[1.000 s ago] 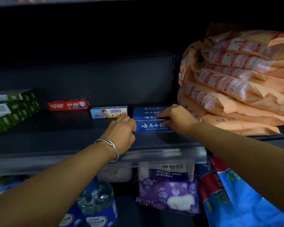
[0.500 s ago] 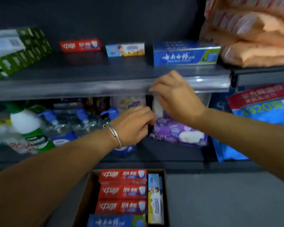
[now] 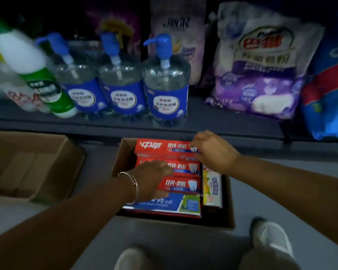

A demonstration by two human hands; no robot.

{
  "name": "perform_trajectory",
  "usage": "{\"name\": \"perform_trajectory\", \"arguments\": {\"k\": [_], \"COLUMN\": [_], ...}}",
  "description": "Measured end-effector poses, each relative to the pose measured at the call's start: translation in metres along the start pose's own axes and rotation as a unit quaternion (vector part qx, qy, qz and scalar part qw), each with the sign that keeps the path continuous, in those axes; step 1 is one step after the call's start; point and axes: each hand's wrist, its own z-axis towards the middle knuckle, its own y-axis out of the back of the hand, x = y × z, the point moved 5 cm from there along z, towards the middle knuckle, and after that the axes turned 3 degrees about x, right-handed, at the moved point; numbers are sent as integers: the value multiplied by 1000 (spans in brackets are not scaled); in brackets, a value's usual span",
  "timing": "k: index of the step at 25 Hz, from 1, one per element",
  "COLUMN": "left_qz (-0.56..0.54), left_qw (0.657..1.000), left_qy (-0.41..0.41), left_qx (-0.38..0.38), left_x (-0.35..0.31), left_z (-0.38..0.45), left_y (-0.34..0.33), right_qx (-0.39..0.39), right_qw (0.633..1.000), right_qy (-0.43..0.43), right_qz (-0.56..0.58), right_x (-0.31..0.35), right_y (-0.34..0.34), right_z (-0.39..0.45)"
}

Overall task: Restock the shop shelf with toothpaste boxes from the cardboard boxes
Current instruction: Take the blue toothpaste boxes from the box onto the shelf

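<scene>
An open cardboard box stands on the floor under the lowest shelf. It holds three red toothpaste boxes lying flat: the far one, the middle one and the near one. A blue toothpaste box lies nearest me, and a white-yellow one runs along the right side. My left hand, a bangle on its wrist, lies over the left part of the middle and near red boxes. My right hand curls its fingers over the right end of the far red box.
A second cardboard box sits open to the left. On the low shelf stand three clear pump bottles, a green-white bottle and a purple detergent bag. My shoes are near the box's front.
Both hands left the blue boxes on the upper shelf and dropped down into the cardboard box. My view swung from the upper shelf to the floor.
</scene>
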Motion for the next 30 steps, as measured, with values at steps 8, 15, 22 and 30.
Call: {"name": "perform_trajectory", "arguments": {"k": [8, 15, 22, 30], "left_qz": [-59, -36, 27, 196], "left_qw": [994, 989, 988, 956], "left_qy": [-5, -69, -118, -218], "left_qx": [-96, -127, -99, -20], "left_x": [5, -10, -34, -85], "left_z": [22, 48, 74, 118], "left_y": [5, 19, 45, 32], "right_qx": [48, 145, 95, 74], "right_qw": [994, 982, 985, 991], "right_qy": [25, 102, 109, 76], "right_qz": [92, 70, 93, 82], "right_x": [34, 76, 55, -23], "right_y": [-24, -54, -25, -4], "right_z": [-20, -49, -70, -115]}}
